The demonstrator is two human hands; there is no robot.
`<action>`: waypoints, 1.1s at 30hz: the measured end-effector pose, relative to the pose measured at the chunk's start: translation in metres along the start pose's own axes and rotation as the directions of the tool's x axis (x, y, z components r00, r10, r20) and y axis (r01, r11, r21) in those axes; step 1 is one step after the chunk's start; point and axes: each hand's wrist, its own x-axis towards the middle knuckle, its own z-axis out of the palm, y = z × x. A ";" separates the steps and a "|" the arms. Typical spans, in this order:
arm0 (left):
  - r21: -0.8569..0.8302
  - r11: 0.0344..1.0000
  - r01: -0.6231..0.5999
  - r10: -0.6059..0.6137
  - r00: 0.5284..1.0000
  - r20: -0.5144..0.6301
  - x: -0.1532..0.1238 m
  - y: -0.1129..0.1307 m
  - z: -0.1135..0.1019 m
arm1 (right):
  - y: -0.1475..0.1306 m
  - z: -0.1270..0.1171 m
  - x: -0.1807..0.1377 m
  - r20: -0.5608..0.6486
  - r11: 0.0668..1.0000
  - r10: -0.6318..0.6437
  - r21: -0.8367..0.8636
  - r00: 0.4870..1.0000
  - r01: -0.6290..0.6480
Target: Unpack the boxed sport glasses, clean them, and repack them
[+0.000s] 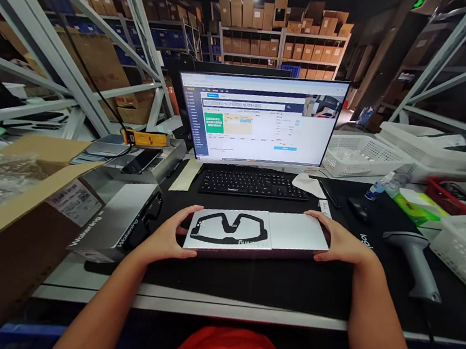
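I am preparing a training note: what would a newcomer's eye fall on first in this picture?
The bright monitor would probably draw the eye first, behind the black keyboard. Nearer, the left hand and right hand hold opposite ends of a white box printed with a black glasses shape. A grey handheld scanner lies on the right.

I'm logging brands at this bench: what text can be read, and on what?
"Wakening": silver box at left, twice.
"logi": black mat, at right.
"PN": monitor.
Too small or blurred: other screen text, keyboard logo, carton label, bottle label, upside-down lettering on held box.
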 end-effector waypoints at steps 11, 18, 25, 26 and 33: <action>0.139 0.988 0.065 -0.012 0.935 -0.354 -0.015 0.024 -0.026 | 0.010 0.012 0.016 -0.040 0.997 0.058 -0.054 0.998 -0.060; 0.080 0.996 -0.023 0.065 0.823 -0.564 -0.048 0.038 -0.044 | 0.010 0.009 0.015 -0.046 0.992 0.095 -0.080 0.994 -0.098; 0.513 0.849 0.127 0.167 0.856 -0.489 -0.010 0.093 -0.036 | 0.000 0.013 0.006 -0.161 0.960 -0.028 -0.278 0.987 -0.018; 0.529 0.841 0.111 0.163 0.881 -0.444 -0.003 0.098 -0.035 | 0.000 0.014 0.003 -0.178 0.951 -0.050 -0.308 0.983 -0.007; 0.557 0.823 -0.116 0.185 0.980 -0.068 0.006 0.108 -0.046 | -0.015 0.030 -0.026 -0.390 0.885 -0.193 -0.465 0.901 -0.012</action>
